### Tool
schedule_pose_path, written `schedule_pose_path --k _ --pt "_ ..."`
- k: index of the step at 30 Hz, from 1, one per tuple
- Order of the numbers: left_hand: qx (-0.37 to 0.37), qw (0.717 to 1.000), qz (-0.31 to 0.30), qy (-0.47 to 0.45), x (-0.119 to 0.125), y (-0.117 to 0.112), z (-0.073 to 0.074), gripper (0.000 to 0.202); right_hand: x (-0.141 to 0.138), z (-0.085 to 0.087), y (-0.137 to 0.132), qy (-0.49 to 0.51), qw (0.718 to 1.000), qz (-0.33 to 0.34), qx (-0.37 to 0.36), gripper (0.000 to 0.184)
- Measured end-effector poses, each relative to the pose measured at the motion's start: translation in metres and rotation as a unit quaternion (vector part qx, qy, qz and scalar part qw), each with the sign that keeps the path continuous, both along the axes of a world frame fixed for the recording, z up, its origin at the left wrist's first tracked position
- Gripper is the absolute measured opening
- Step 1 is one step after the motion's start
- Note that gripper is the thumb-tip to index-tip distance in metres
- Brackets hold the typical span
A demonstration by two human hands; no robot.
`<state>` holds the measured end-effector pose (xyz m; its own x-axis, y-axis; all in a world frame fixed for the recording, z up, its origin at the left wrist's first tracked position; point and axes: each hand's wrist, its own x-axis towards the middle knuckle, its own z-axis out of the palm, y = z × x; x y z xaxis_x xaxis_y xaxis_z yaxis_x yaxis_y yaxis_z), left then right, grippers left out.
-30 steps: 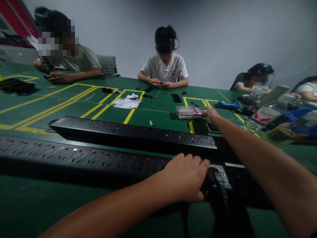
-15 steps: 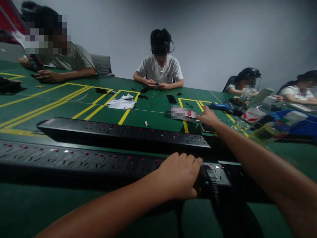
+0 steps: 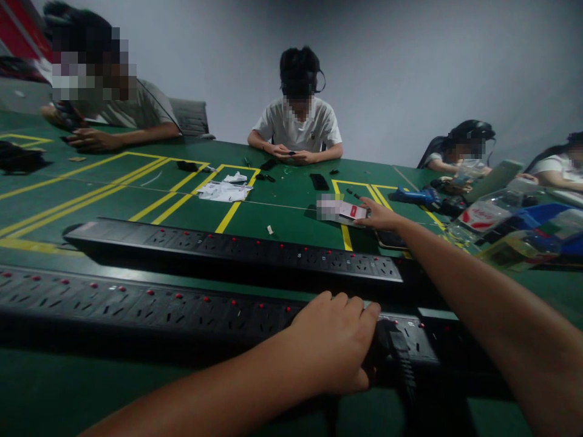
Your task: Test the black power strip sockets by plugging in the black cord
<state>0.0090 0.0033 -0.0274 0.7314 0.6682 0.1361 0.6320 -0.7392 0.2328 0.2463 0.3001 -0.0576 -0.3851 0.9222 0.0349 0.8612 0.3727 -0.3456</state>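
My left hand (image 3: 334,343) is closed over the near black power strip (image 3: 150,309), its fingers bent across the top and its thumb on the front side. Right beside those fingertips, a black plug (image 3: 398,343) with a ribbed cable sits in the strip. What lies under the palm is hidden. My right hand (image 3: 380,215) reaches across both strips and grips the right end of a phone (image 3: 353,210) with a pale, partly blurred screen and a red patch. Beneath that wrist lies another dark, phone-like slab (image 3: 392,241).
A second power strip (image 3: 237,246) runs parallel, farther off. Crumpled white paper (image 3: 225,189) lies mid-table. A blue tool (image 3: 416,195), plastic bottles (image 3: 487,209) and a blue bin (image 3: 569,224) crowd the right. Several people sit around the green table (image 3: 273,209) marked with yellow tape.
My right hand's raised index finger has come down, and its fingers now hold the phone's end. The left hand stays on the strip. The view has shifted slightly.
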Motion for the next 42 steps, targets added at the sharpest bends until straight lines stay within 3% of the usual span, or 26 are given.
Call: schedule_pose_path --k 10,17,34,42 --pt "-0.018 1.0 0.004 -0.006 0.001 0.001 -0.004 0.078 -0.001 -0.005 -0.012 -0.075 0.99 0.015 0.119 0.102" --pt "-0.018 1.0 0.008 -0.013 0.002 0.0 -0.005 0.078 -0.01 0.003 -0.024 -0.128 0.974 0.066 0.174 0.079" --pt "-0.023 1.0 0.009 -0.009 0.001 0.0 -0.003 0.076 -0.016 0.008 -0.034 -0.158 0.965 0.066 0.2 0.071" --pt "-0.025 1.0 0.005 -0.006 0.001 0.0 -0.003 0.077 -0.016 0.008 -0.034 -0.162 0.969 0.048 0.18 0.073"
